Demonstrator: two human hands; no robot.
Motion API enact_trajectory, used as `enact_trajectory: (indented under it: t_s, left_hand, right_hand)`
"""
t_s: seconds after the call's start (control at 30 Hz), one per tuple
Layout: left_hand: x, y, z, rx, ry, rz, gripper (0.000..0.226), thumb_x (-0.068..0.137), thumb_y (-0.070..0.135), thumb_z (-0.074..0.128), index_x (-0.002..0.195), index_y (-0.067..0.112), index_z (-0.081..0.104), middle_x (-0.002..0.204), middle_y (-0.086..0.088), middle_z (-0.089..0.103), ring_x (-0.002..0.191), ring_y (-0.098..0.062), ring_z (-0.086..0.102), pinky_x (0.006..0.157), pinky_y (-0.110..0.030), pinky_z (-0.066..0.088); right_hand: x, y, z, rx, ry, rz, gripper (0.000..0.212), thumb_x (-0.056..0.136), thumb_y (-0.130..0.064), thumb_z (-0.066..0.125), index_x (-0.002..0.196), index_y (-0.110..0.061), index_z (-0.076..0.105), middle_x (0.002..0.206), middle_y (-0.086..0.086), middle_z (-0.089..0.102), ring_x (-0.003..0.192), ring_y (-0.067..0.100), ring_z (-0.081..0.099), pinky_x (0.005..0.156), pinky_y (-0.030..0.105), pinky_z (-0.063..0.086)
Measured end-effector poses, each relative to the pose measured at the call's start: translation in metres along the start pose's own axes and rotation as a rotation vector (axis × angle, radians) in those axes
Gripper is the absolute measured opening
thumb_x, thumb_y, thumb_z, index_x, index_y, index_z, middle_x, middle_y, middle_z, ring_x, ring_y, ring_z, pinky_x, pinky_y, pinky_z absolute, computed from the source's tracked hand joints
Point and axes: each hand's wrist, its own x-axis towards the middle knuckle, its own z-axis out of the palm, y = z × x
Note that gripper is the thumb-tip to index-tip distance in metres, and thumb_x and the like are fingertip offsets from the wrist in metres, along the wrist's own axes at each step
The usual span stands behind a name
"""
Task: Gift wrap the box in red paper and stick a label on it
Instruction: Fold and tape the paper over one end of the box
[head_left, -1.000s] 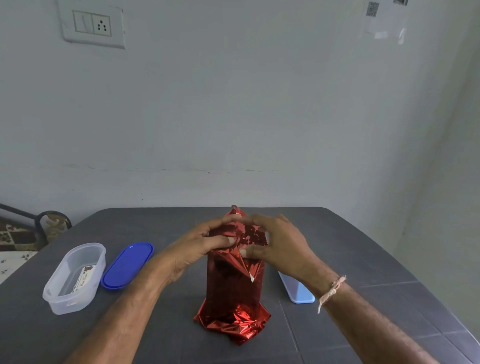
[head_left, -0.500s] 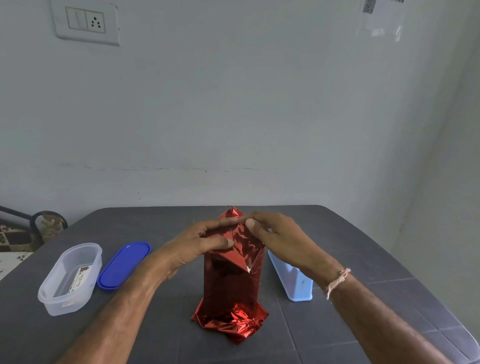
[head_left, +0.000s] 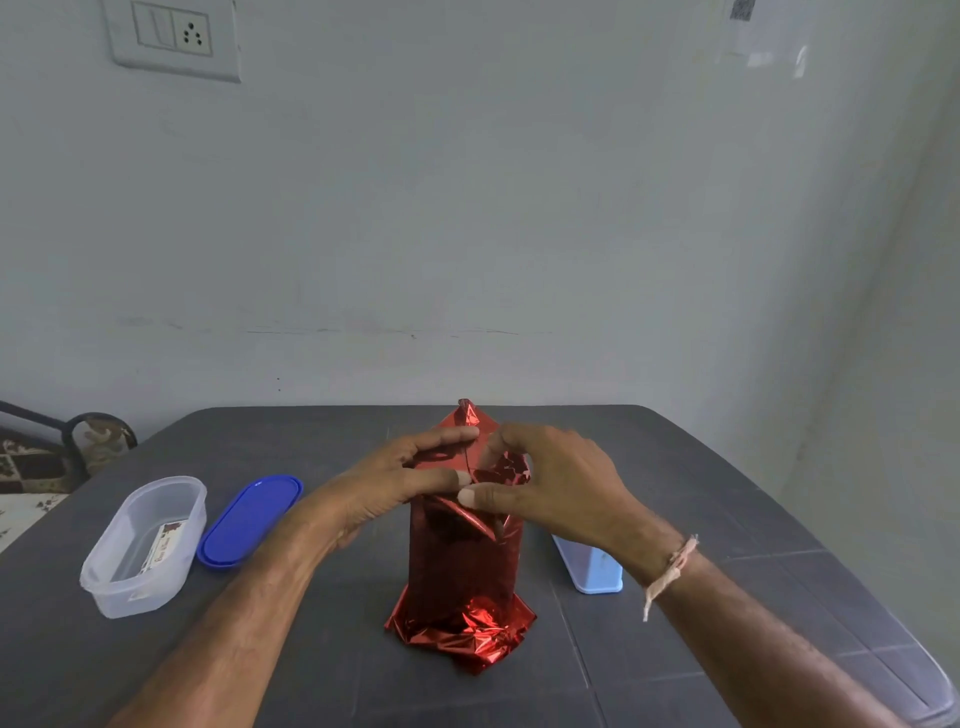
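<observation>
A tall box wrapped in shiny red paper (head_left: 462, 566) stands upright in the middle of the dark grey table (head_left: 675, 467). Crumpled paper flares out at its base and a pointed flap sticks up at the top. My left hand (head_left: 405, 483) grips the upper left of the box, thumb and fingers on the top folds. My right hand (head_left: 550, 488) holds the top right, its thumb pressing the front fold and its fingers curled over the paper. A label (head_left: 163, 545) lies inside the clear tub.
A clear plastic tub (head_left: 143, 551) sits at the left with its blue lid (head_left: 249, 519) beside it. A light blue container (head_left: 592, 571) stands right of the box, behind my right wrist. A chair back (head_left: 78, 441) shows past the table's left edge.
My right hand has come back onto the top of the box, its thumb now pressing the front fold next to my left thumb. The left hand has kept its grip.
</observation>
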Motion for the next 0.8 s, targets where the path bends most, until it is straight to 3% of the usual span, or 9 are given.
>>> enact_trajectory:
  t_s: [0.1,0.2,0.37,0.47,0.63,0.73,0.8]
  left_hand:
    - [-0.0016,0.0009,0.0008,-0.029,0.0,-0.003,0.052,0.089,0.025,0.076,0.134,0.046,0.061,0.13,0.021,0.059,0.11,0.004,0.063,0.09,-0.013,0.048]
    - [-0.0015,0.0001,0.0009,-0.044,0.005,-0.009,0.05,0.09,0.023,0.074,0.133,0.046,0.062,0.131,0.019,0.062,0.108,0.003,0.066,0.085,-0.01,0.049]
    - [-0.0006,-0.0021,0.0006,-0.045,0.015,-0.003,0.05,0.087,0.029,0.077,0.131,0.049,0.063,0.137,0.015,0.061,0.119,-0.004,0.063,0.101,-0.022,0.048]
    - [0.0001,-0.0042,-0.0001,-0.039,0.015,-0.007,0.052,0.084,0.033,0.078,0.131,0.052,0.062,0.14,0.01,0.058,0.121,-0.01,0.062,0.108,-0.032,0.048]
    - [0.0012,-0.0073,-0.0017,-0.026,-0.003,-0.009,0.055,0.084,0.037,0.08,0.133,0.053,0.06,0.145,0.008,0.051,0.124,-0.012,0.058,0.106,-0.03,0.047]
    - [0.0014,-0.0062,-0.0006,-0.031,0.006,-0.02,0.057,0.076,0.053,0.076,0.131,0.054,0.061,0.146,0.012,0.052,0.127,-0.008,0.056,0.112,-0.033,0.041]
    - [0.0018,-0.0027,0.0034,-0.039,0.035,-0.025,0.052,0.082,0.062,0.071,0.132,0.051,0.061,0.144,0.019,0.053,0.127,-0.002,0.052,0.113,-0.033,0.033]
  right_hand:
    - [-0.0008,-0.0065,0.0034,-0.041,0.036,0.015,0.033,0.078,-0.06,0.076,0.098,-0.037,0.066,0.089,-0.018,0.064,0.074,-0.007,0.051,0.06,0.016,0.032]
    - [-0.0006,-0.009,0.0051,-0.041,0.06,0.037,0.023,0.08,-0.053,0.073,0.093,-0.035,0.066,0.081,-0.016,0.063,0.068,-0.003,0.052,0.058,0.02,0.033]
    - [0.0015,-0.0083,0.0074,-0.043,0.073,0.076,0.009,0.083,-0.041,0.066,0.089,-0.034,0.068,0.085,-0.016,0.069,0.077,0.003,0.06,0.067,0.027,0.047]
    - [0.0035,-0.0087,0.0066,-0.014,0.074,0.11,0.008,0.083,-0.04,0.067,0.086,-0.034,0.071,0.084,-0.016,0.069,0.076,0.003,0.061,0.064,0.025,0.047]
    - [0.0031,-0.0079,0.0082,0.033,0.079,0.107,0.014,0.084,-0.049,0.071,0.088,-0.036,0.075,0.089,-0.018,0.072,0.085,0.002,0.064,0.071,0.027,0.052]
    - [-0.0008,-0.0057,0.0097,0.094,0.095,0.087,0.016,0.087,-0.053,0.071,0.088,-0.037,0.076,0.092,-0.019,0.073,0.088,0.001,0.065,0.078,0.031,0.055]
    - [-0.0044,-0.0039,0.0103,0.139,0.113,0.066,0.013,0.088,-0.05,0.073,0.087,-0.037,0.076,0.094,-0.02,0.072,0.091,0.0,0.065,0.082,0.032,0.056]
